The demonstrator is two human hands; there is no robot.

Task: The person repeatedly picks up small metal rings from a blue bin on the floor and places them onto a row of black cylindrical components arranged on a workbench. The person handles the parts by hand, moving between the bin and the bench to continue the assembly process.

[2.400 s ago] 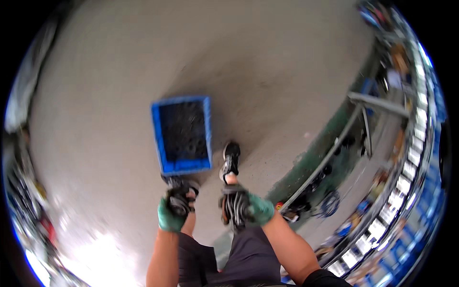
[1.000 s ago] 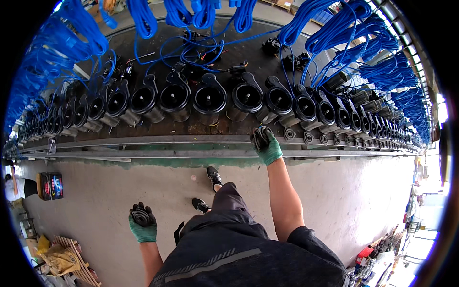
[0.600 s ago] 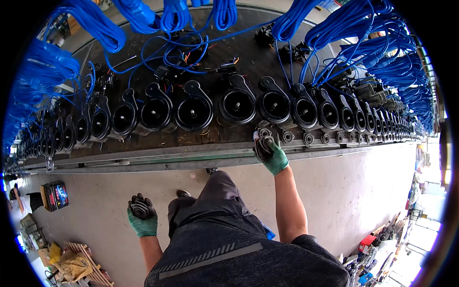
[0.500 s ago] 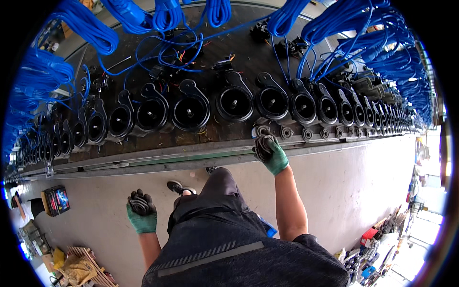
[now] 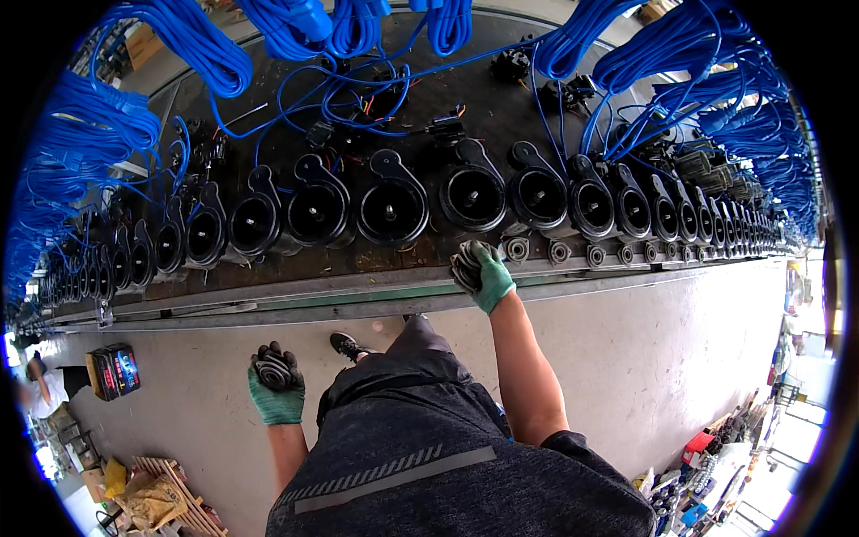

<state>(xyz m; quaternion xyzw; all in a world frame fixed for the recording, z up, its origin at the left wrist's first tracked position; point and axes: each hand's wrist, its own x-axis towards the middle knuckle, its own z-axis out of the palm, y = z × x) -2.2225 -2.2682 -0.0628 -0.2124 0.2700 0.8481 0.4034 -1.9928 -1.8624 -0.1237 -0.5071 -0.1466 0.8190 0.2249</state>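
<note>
My left hand (image 5: 276, 394), in a green and grey work glove, hangs low left of my body, closed around a round dark grey part with a ringed face (image 5: 276, 369). My right hand (image 5: 488, 277), gloved the same, is at the bench's front edge, its fingers wrapped round similar dark ringed parts (image 5: 465, 266); their number cannot be told. Just right of it a round ringed part (image 5: 517, 250) lies on the bench edge, first in a row of several like it. Behind stands a line of black round housings (image 5: 473, 198), each with a curved arm and a metal shaft in the middle.
Coiled blue cables (image 5: 192, 45) hang over the long dark bench (image 5: 394, 268). Small black wired parts (image 5: 445, 128) lie behind the housings. A printed box (image 5: 114, 371) stands on the floor at left, near another person (image 5: 49, 392). Assorted items (image 5: 707, 465) sit at lower right.
My right hand has moved left along the bench edge, leaving a ringed part in the row beside it. My view has shifted left. My left hand still holds its part.
</note>
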